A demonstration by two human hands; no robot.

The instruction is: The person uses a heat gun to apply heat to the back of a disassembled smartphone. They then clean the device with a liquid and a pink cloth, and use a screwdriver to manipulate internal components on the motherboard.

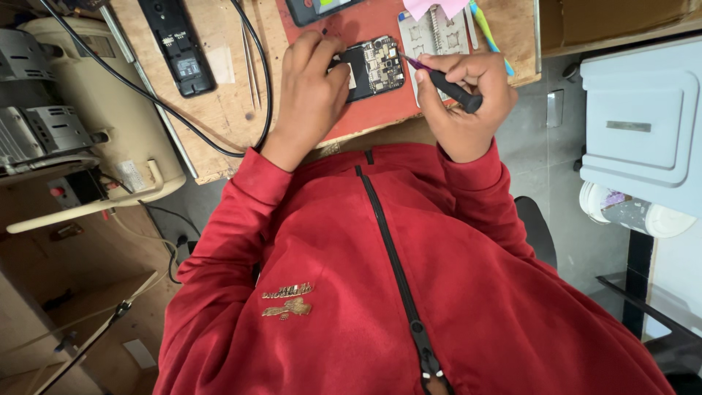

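An opened phone (374, 67) with its circuit board showing lies on a red mat (349, 29) on the wooden bench. My left hand (311, 88) rests over its left end and holds it down. My right hand (464, 95) grips a black-handled screwdriver (446, 86) whose thin purple tip touches the board's right edge. Both arms are in red sleeves of a zipped jacket (395, 278) that fills the lower view.
A black phone shell (178, 45), tweezers (250, 58) and a black cable (146, 95) lie on the wooden bench (219, 110). A metal parts tray (431, 33) sits beyond the phone. A cream machine (95, 124) stands left; a white box (643, 117) right.
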